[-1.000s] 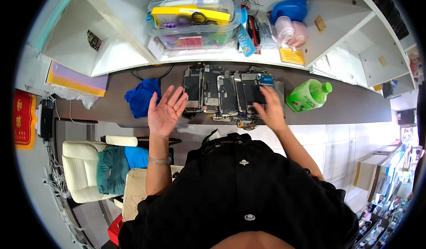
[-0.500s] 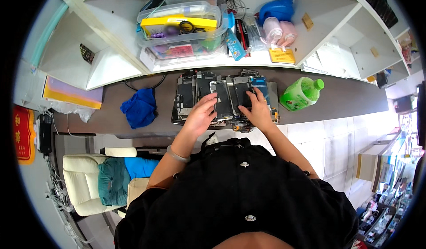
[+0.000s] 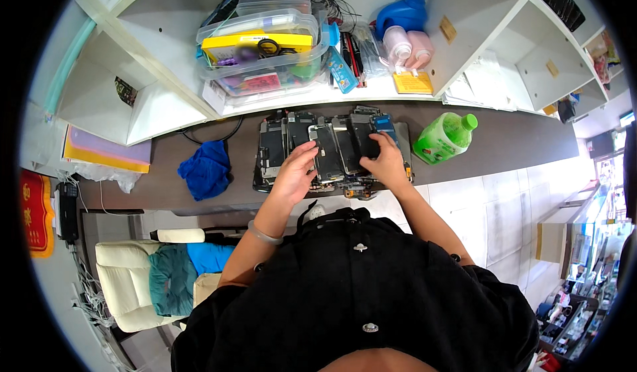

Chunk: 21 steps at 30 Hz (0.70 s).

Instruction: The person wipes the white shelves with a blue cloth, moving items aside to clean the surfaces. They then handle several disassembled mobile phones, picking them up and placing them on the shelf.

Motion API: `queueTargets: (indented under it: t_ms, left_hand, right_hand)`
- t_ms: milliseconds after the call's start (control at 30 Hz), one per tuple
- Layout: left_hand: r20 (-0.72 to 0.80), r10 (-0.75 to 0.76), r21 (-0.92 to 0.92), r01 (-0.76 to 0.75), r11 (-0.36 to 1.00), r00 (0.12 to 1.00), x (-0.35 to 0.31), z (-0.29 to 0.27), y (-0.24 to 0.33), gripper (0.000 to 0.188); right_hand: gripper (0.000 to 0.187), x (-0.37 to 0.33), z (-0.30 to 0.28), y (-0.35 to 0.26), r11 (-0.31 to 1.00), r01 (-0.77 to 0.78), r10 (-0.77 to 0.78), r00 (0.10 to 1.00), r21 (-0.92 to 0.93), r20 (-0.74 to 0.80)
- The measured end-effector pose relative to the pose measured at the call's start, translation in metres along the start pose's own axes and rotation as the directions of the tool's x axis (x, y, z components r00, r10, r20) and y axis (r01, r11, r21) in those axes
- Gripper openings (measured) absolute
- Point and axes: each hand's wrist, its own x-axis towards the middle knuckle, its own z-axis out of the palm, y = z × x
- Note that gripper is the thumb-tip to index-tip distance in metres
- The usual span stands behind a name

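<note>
In the head view, a row of phone panels (image 3: 332, 145) is lying side by side on the surface (image 3: 517, 132), about midway along its length and toward its near edge. The left hand (image 3: 290, 178) is reaching in from the near edge; its fingers (image 3: 306, 151) are curling loosely, close together, beside a pale-edged panel (image 3: 327, 161) at the middle of the row, and whether they are gripping it cannot be told. The right hand (image 3: 389, 167) is lying over the right part of the row; its thumb and fingers are standing apart in a C shape over a dark panel (image 3: 364, 135), apparently touching it, though a firm hold cannot be confirmed. For sound handling, the operator should be taking each panel by its long edges, keeping pressure off the flat face, which is probably thin and easily flexed. One hand should be steadying the neighbouring panels while the other is squaring or lifting. Care is likely needed over the small parts (image 3: 359, 192) that are sitting at the near edge of the surface, where a sleeve could catch them. The blue cloth (image 3: 204, 171), left of the row, and the green bottle (image 3: 441, 140), toward the right end, are lying clear of both hands.
</note>
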Motion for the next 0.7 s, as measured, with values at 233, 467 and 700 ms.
queueTargets:
  t_ms: [233, 467, 700]
  left_hand:
    - [0.013, -0.003, -0.017, 0.003, 1.0, 1.0, 0.0, -0.005, 0.0, 0.03]
    - [-0.009, -0.008, -0.018, 0.008, 1.0, 1.0, -0.001, -0.004, 0.0, 0.031]
    - [0.02, 0.013, -0.017, -0.012, 1.0, 1.0, 0.0, -0.003, -0.002, 0.031]
  right_hand:
    - [0.056, -0.001, 0.018, -0.018, 0.994, 0.058, -0.053, 0.997, -0.088, 0.058]
    - [0.062, -0.005, 0.028, -0.03, 0.97, 0.061, -0.031, 0.991, -0.235, 0.127]
    - [0.058, 0.001, 0.027, -0.032, 0.977, 0.059, -0.031, 0.99, -0.204, 0.14]
